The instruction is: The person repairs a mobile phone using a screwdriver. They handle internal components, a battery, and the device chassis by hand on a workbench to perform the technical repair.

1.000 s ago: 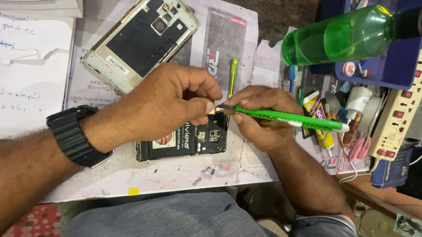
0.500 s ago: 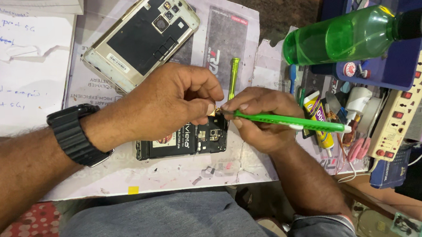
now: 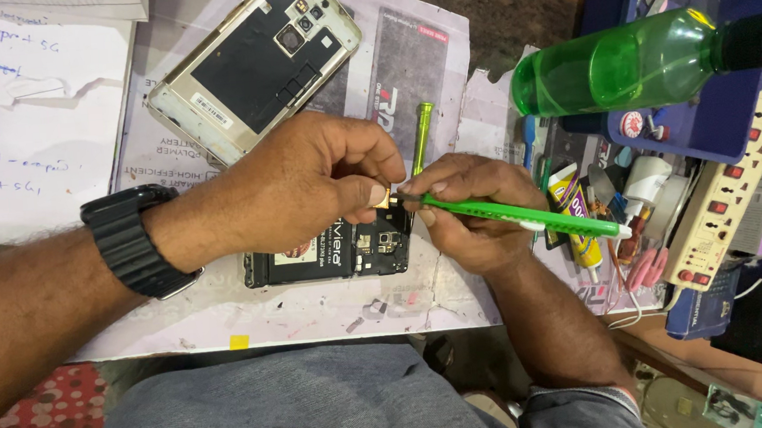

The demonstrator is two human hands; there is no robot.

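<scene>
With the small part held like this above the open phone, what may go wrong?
1. The left hand pinches a tiny gold part only at its fingertips; pushing with the green tool in the right hand might flick it away.
2. If the tool tip slips, it may scratch the open black phone below.
3. The green bottle lies on its side nearby and might roll.

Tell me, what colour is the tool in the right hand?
Bright green tool, seen in the head view.

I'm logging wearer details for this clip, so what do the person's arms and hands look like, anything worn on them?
Both hands are bare, no gloves or rings visible. The left hand has a chunky black wristwatch with a ribbed strap on its wrist; the forearm is uncovered. The right hand has a bare forearm too, no watch or band in view.
</scene>
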